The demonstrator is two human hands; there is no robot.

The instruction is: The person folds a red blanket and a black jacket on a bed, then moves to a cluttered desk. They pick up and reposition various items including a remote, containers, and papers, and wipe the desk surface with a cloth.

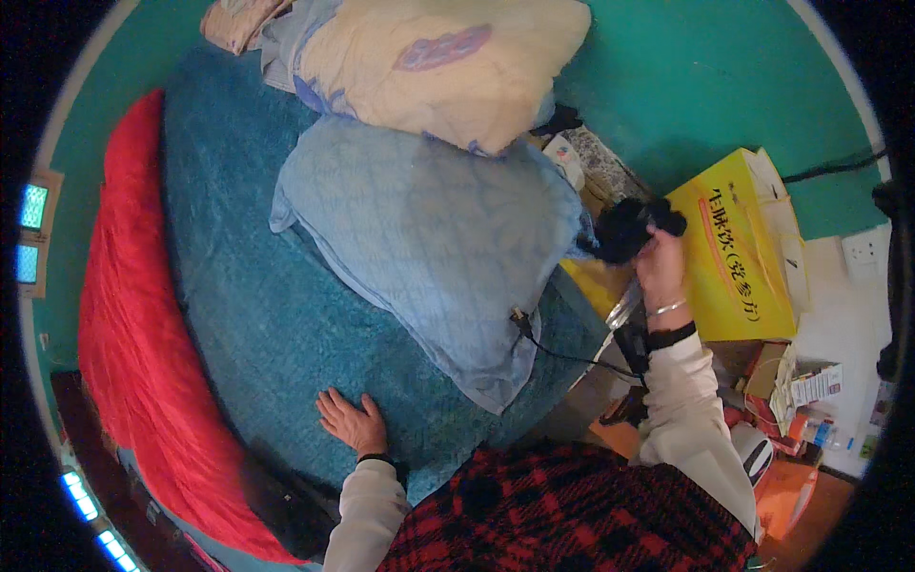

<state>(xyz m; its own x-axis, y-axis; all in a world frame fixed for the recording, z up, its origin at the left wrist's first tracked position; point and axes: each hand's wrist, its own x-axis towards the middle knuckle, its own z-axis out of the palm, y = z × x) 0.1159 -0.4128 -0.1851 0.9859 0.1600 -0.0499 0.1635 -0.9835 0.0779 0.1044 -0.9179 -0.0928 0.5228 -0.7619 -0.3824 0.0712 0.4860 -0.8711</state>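
Note:
My left hand (353, 422) rests on the teal bed sheet (257, 315), its fingers spread and nothing in them. My right hand (661, 269) is at the bed's right edge, its fingers closed on a bunched black cloth (621, 232); what kind of item it is does not show. The cloth lies between the light blue pillow (429, 229) and a yellow paper bag (729, 253). On that pillow's near corner lies the plug end of a black cable (524, 324), which runs toward my right sleeve.
A cream patterned pillow (457, 67) lies behind the blue one. A red quilt (152, 334) runs along the bed's left side. Boxes and papers (796, 386) crowd the right, below a wall socket (863, 251). A green wall (686, 86) stands behind.

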